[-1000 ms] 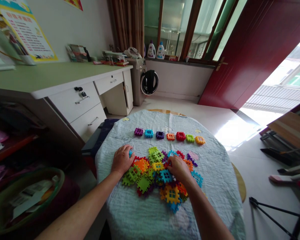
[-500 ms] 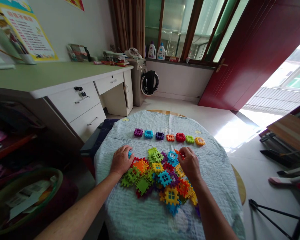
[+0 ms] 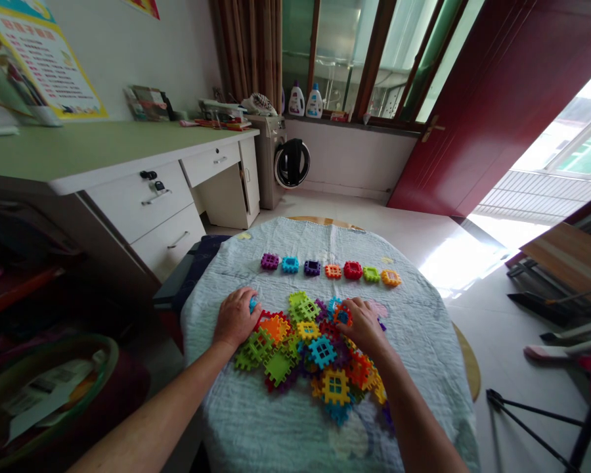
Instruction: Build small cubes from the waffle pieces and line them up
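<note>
Plastic waffle blocks [image 3: 322, 351] in green, orange, blue, yellow, red and purple lie heaped in a loose pile at the middle of the round table [image 3: 469, 368], on the pale quilted cloth [image 3: 276, 427] that covers it. Your left hand [image 3: 236, 320] lies palm down on the left edge of the pile, fingers curled loosely over a blue block [image 3: 252, 305] of which only a corner shows. Whether you grip that piece or merely cover it cannot be told. Your right hand [image 3: 365, 326] sits at the far right side of the pile, its thumb and fingertips drawn together on a red-orange block [image 3: 343, 314] at the heap's far edge. Both your forearms come in from the near edge of the table.

Beyond the pile and apart from it, a row of seven blocks [image 3: 332, 270] runs across the far part of the cloth: purple, blue, purple, orange, red, green, orange, each a little apart from its neighbour.

To your left stands a desk [image 3: 79, 151] with white drawers, keys [image 3: 152, 177] hanging at the upper one. A washing machine [image 3: 288, 161] stands against the far wall under the window, with two detergent bottles [image 3: 296, 100] on the sill above it. A dark red door [image 3: 497, 98] stands open on the right, and a green basin [image 3: 109, 358] sits low at your left.
</note>
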`<state>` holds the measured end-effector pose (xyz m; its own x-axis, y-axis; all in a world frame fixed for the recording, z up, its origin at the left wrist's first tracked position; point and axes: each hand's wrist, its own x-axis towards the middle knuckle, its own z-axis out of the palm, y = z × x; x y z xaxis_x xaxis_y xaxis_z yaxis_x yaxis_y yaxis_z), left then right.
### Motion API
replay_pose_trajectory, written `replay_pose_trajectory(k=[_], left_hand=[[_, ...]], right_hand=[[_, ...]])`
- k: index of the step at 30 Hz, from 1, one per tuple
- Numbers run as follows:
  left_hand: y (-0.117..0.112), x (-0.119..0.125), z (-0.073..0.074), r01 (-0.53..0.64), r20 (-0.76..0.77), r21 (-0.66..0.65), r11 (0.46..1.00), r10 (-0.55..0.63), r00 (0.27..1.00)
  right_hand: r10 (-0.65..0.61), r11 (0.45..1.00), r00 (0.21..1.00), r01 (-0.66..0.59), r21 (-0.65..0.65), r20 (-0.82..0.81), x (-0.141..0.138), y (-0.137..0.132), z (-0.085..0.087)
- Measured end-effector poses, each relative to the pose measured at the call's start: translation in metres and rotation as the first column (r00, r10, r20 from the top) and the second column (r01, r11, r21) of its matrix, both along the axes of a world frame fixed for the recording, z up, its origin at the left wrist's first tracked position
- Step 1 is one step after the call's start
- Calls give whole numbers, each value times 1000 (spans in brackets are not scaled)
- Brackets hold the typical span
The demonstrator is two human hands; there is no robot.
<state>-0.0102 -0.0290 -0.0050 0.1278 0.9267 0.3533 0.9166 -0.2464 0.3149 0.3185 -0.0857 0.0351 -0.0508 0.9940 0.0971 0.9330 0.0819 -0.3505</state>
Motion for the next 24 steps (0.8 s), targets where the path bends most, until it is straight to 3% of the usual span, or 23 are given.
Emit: replay_pose_trajectory(k=[5,11,16,20,24], left_hand=[[0,0,1,0,-1,1,1000,0,1000],[0,0,0,3,5,12,1000,-3,1000],[1,-1,-1,11,-8,15,1000,-11,1000],[2,-2,-3,17,-12,6,1000,-17,1000],[2,-3,-3,20,-13,10,1000,-20,1000]], right_hand=[[34,999,999,-34,-20,7,-3,3,0],[-96,978,989,114,173,-112,47,2,13],[-86,996,995,86,5,-46,72,-16,17],[-3,996,1000,1,-84,-25,60,-26,11],[3,990,1000,0,-140,25,50,-26,9]])
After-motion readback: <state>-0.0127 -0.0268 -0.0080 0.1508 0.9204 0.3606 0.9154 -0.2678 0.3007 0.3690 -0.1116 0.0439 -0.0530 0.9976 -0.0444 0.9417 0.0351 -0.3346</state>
